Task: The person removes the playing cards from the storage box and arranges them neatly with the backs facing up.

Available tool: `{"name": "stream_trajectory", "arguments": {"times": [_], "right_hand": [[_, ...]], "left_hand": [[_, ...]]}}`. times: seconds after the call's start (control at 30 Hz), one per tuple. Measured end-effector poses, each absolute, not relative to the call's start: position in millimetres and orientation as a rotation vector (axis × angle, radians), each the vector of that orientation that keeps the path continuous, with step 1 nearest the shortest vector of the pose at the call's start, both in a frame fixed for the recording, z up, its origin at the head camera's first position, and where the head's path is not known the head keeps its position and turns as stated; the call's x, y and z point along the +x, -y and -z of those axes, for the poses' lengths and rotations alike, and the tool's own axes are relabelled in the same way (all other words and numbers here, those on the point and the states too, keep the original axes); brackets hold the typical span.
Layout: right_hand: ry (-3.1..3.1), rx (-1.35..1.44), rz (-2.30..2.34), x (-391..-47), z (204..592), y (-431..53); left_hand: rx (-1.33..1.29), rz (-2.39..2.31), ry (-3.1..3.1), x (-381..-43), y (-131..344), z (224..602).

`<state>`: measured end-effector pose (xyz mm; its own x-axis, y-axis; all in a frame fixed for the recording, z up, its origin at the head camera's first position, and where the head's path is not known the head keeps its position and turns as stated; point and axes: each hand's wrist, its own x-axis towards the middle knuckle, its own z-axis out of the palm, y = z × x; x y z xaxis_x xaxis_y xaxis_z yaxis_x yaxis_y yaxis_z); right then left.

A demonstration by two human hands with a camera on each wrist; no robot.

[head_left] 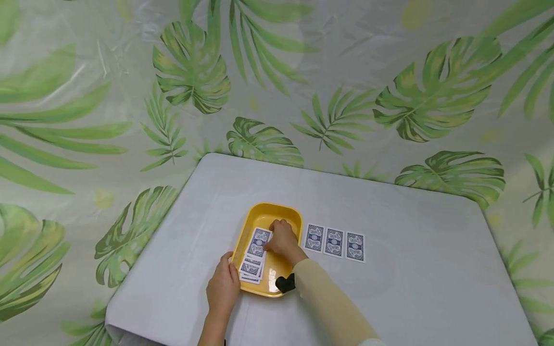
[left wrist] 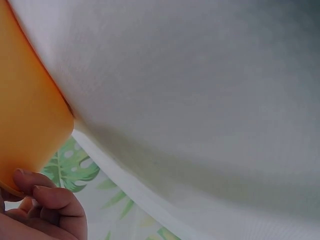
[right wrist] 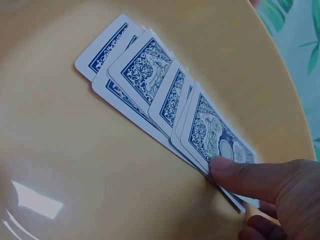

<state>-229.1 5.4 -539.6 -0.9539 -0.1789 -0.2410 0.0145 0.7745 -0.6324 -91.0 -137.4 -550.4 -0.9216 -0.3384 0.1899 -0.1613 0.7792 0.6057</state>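
Note:
A yellow tray [head_left: 273, 263] on the table holds an overlapping row of blue-backed playing cards [right wrist: 142, 75], face down. My left hand [head_left: 223, 284] grips the tray's left rim; in the left wrist view its fingers [left wrist: 60, 200] curl at the edge of the tray [left wrist: 30, 95]. Inside the tray, my right hand [head_left: 283, 239] pinches the top playing card [right wrist: 216, 131] at the near end of the row. Its thumb [right wrist: 240, 175] lies on the card's edge, while the other fingers are partly hidden beneath. How many cards it pinches I cannot tell.
To the right of the tray, three face-down cards [head_left: 333, 242] lie side by side on the white-covered table [head_left: 415, 269]. A dark heart-shaped patch [head_left: 285, 283] shows by the right sleeve [head_left: 331, 300]. A leaf-patterned sheet [head_left: 337, 62] surrounds the table.

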Motion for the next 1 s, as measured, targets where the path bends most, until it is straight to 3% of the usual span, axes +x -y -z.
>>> {"name": "stream_trajectory", "arguments": {"times": [1.0], "right_hand": [[-2.484, -0.03, 1.395, -231.2, 536.8, -8.3]], "left_hand": [[0.363, 0.861, 2.655, -90.5, 136.9, 551.2]]}}
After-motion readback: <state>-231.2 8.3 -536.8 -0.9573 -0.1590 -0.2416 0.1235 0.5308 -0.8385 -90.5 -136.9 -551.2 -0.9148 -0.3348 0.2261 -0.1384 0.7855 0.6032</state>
